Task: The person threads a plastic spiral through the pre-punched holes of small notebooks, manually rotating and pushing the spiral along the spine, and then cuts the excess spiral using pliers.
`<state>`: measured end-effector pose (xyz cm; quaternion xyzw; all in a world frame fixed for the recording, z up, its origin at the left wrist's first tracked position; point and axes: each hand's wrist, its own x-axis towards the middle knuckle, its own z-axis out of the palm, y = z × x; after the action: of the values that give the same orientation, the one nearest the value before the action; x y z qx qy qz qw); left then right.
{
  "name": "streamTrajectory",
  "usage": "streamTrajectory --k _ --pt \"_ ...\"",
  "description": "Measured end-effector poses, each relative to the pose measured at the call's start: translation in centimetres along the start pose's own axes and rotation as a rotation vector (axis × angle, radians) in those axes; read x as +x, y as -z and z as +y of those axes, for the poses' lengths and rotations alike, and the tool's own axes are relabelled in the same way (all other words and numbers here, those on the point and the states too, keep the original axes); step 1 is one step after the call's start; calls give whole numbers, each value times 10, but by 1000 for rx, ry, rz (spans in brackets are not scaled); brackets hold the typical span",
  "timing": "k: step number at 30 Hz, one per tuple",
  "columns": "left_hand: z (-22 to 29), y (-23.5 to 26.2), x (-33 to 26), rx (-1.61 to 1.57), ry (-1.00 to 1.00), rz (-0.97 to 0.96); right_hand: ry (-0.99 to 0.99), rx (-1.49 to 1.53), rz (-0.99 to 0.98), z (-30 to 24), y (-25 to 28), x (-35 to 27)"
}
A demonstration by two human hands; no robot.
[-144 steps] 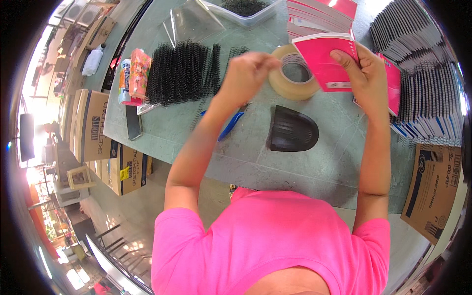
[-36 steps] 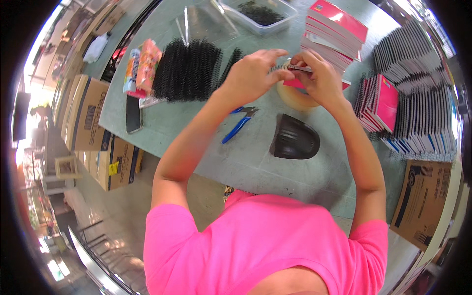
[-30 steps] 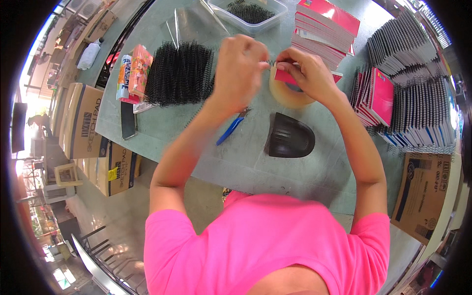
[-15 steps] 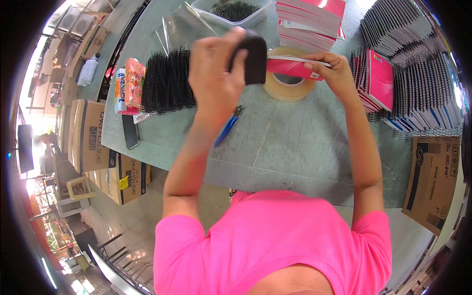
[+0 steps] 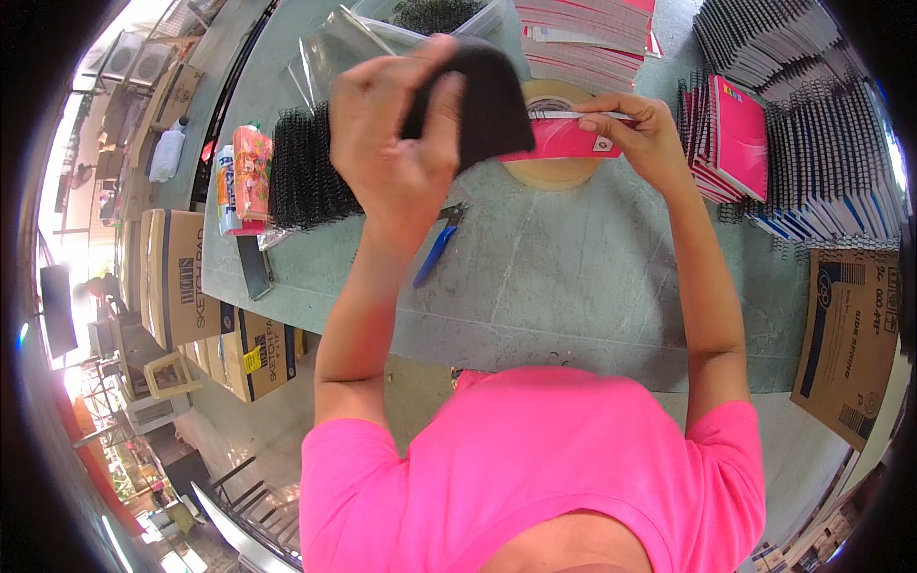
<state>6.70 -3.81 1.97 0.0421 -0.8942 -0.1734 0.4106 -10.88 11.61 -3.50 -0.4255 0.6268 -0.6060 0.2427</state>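
My left hand (image 5: 390, 158) is wrapped round a dark, flat piece with a rounded end (image 5: 492, 105), blurred by motion; its kind is unclear. That piece overlaps the left end of a pink notebook (image 5: 559, 143). Thumb and fingers of my right hand (image 5: 638, 134) pinch the notebook's right end, with its white page edge upward. Some dark coil wire shows along that edge near the black piece. The notebook is held over a wide roll of tape (image 5: 552, 178). Blue-handled pliers (image 5: 437, 256) lie on the table nearer to me.
Black spiral coils (image 5: 308, 172) are bunched at the left, beside colourful packets (image 5: 251, 172) and a phone (image 5: 255, 267). A clear tub (image 5: 492, 21) of coils stands behind. Notebook stacks (image 5: 585, 53) rise at the back, and coil-bound books (image 5: 826, 153) fill the right.
My left hand has shifted left with the black piece, which has turned. The notebook has tipped, so more of its pink cover shows. My right hand keeps its pinch.
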Motion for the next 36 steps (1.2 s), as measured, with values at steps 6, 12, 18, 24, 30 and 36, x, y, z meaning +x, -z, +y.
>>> streamTrajectory --k 6,12,18,24,30,36 --pt "6 -8 1 -39 -13 -102 -73 -28 -34 -6 0 -4" --pt "15 -28 -8 -85 15 -392 -103 233 40 16 2 -12" --pt "16 -28 8 4 -29 -170 -91 277 7 19 3 -15" --pt "29 -24 32 -87 65 193 -156 186 -66 16 8 -20" --pt "26 -40 25 -137 0 24 -84 151 -72 20 6 -21" --pt "31 -39 32 -148 -23 -122 -64 162 -141 23 6 -22"
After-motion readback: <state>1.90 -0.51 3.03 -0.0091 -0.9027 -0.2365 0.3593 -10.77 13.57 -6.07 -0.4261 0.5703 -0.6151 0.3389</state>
